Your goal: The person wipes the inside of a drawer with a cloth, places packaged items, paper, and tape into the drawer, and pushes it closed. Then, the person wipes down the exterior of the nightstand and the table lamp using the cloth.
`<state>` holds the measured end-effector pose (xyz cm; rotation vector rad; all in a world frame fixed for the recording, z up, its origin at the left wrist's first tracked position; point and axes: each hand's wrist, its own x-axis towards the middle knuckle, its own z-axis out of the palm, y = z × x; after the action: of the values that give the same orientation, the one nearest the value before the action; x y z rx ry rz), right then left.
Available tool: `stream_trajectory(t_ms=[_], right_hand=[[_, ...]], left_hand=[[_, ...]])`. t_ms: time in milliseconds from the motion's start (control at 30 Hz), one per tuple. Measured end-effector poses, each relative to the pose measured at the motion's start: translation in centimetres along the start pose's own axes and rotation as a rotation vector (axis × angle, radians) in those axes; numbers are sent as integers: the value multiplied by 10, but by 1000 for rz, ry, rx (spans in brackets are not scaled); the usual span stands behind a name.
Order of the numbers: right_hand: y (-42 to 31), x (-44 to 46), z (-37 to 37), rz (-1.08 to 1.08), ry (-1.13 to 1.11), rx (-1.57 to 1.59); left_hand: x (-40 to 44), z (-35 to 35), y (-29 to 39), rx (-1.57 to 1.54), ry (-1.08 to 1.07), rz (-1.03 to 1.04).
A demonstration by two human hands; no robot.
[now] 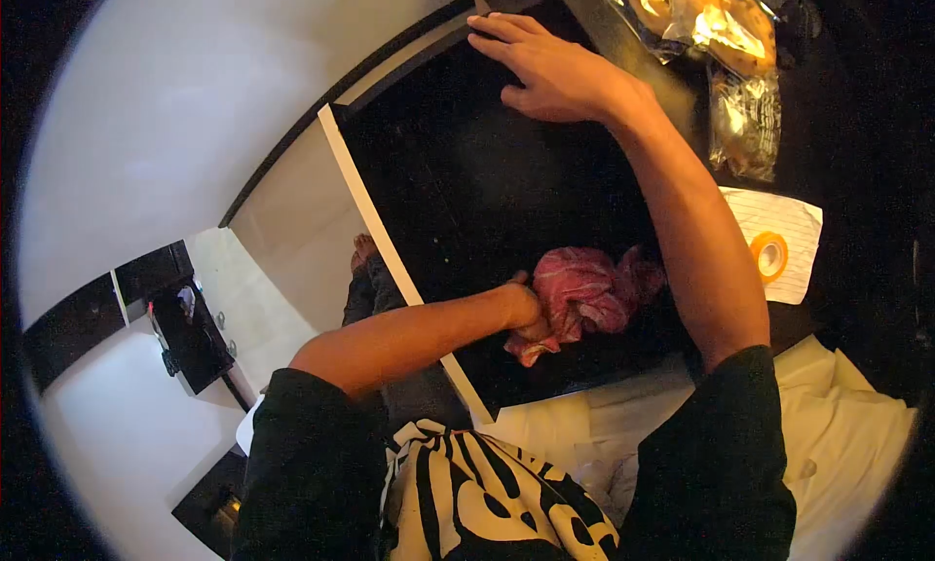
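Observation:
My left hand [526, 308] is closed on a crumpled pink cloth [584, 290] with pale markings, low on a black surface [467, 191]. The cloth hides most of the fingers. Up at the far end of that surface, my right hand [555, 69] is stretched out, fingers extended and holding nothing. Whether its fingertips touch the dark rim there, I cannot tell. A pale edge strip [375, 220] runs down the left side of the black surface.
At the right lie clear plastic packets [726, 30] of round brown food, a crinkled wrapper [745, 123], lined paper [794, 225] and an orange tape roll [768, 256]. White fabric [838, 415] bunches at lower right. A bare foot [363, 247] shows beyond the pale strip.

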<state>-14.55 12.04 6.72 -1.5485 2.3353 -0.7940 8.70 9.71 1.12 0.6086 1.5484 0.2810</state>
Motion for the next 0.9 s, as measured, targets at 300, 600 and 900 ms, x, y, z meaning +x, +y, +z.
stream_trajectory(t_ms=[300,600,900], right_hand=[[0,0,-1,-5,7,-9],[-1,0,0,-2,-7,19],[-1,-1,-2,-13,-11,31]], left_hand=[[-19,-13,-32,454,0,-239],[-97,-77,-80,466,233,-416],[24,-7,-53,-259,1072,-400]])
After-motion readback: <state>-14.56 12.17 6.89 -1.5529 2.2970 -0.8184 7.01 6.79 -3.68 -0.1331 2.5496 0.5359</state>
